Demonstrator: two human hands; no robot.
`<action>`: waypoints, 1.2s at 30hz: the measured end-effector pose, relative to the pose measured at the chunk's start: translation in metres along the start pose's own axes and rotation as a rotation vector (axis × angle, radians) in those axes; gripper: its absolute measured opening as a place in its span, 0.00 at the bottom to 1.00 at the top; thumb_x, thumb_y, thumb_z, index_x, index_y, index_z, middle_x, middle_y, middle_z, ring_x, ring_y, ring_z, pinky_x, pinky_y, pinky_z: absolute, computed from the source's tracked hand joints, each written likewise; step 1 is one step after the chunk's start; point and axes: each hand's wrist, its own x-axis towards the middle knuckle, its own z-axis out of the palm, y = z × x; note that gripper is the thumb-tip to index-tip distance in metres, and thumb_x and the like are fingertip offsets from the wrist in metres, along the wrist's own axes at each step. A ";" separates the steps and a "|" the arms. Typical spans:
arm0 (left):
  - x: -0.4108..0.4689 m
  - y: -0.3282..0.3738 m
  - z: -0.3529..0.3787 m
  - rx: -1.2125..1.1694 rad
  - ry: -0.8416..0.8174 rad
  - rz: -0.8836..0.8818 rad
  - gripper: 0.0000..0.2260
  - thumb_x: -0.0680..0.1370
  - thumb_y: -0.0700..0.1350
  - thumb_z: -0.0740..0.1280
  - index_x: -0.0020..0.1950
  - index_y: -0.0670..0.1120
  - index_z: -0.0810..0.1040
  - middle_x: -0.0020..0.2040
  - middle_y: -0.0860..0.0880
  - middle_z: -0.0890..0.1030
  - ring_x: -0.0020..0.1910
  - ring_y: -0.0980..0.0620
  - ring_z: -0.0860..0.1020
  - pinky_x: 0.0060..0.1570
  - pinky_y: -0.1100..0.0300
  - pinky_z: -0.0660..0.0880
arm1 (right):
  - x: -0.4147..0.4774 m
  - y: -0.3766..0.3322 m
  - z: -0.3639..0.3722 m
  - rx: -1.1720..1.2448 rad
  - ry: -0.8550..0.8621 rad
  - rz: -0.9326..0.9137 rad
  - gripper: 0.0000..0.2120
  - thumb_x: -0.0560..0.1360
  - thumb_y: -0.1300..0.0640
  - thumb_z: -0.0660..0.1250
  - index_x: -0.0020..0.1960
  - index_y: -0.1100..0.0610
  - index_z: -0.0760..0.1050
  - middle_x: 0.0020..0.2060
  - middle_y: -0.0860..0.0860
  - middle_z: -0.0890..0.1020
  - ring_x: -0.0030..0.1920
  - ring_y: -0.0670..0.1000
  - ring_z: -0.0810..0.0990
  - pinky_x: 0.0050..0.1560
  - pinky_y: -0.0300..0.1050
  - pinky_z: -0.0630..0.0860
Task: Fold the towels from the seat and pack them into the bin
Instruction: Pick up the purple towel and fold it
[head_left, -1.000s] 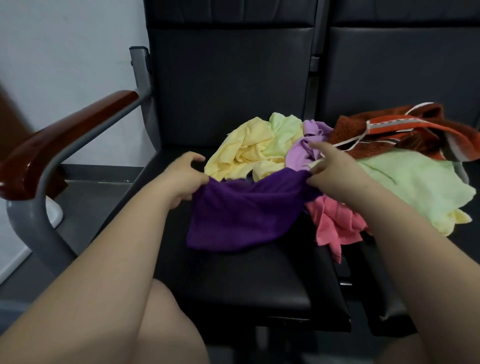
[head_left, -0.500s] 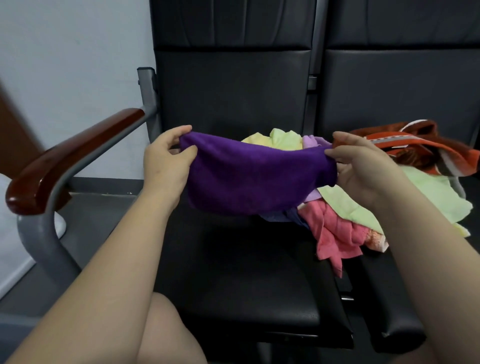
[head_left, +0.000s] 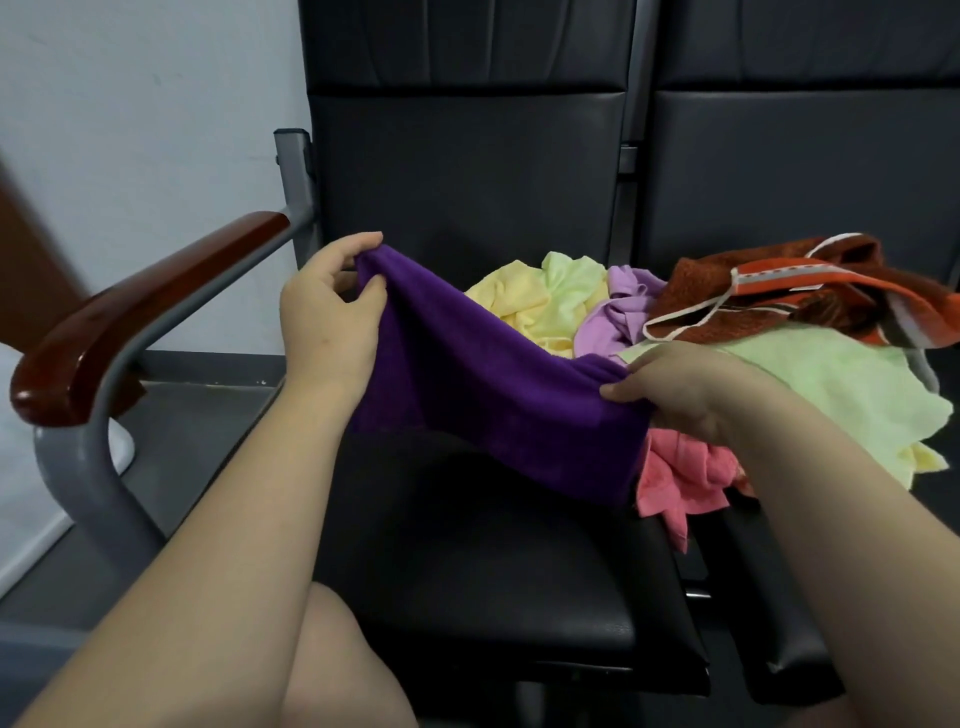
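Head, left hand, right hand pinching towel

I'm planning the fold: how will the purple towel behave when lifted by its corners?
Probably floppy: the purple towel sags between the left hand and right hand. Likely light: two pinches carry it.

We see black padded seat, wooden armrest at left. Heap at its back right: yellow towel, lilac towel, pink towel draping over right edge. We note pale green towel and rust-orange towel on neighbouring seat.
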 end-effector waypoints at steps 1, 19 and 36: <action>0.000 -0.001 -0.001 0.018 0.004 0.002 0.16 0.79 0.39 0.69 0.64 0.53 0.81 0.51 0.61 0.81 0.49 0.63 0.79 0.54 0.61 0.80 | 0.004 0.001 -0.001 0.033 0.024 -0.015 0.10 0.77 0.65 0.68 0.58 0.66 0.76 0.54 0.61 0.81 0.49 0.55 0.80 0.45 0.48 0.80; 0.004 -0.010 -0.004 0.254 0.070 0.009 0.11 0.80 0.41 0.69 0.63 0.47 0.82 0.51 0.53 0.81 0.50 0.56 0.78 0.54 0.63 0.75 | 0.005 -0.007 -0.033 0.774 0.110 -0.247 0.25 0.69 0.79 0.63 0.60 0.60 0.81 0.62 0.55 0.81 0.60 0.54 0.79 0.48 0.39 0.80; -0.003 -0.007 -0.034 0.301 0.022 -0.036 0.06 0.82 0.46 0.67 0.53 0.46 0.82 0.46 0.49 0.82 0.46 0.52 0.78 0.43 0.65 0.69 | -0.038 -0.014 -0.048 0.719 0.102 -0.337 0.18 0.71 0.76 0.66 0.57 0.63 0.81 0.50 0.58 0.84 0.51 0.54 0.82 0.50 0.41 0.81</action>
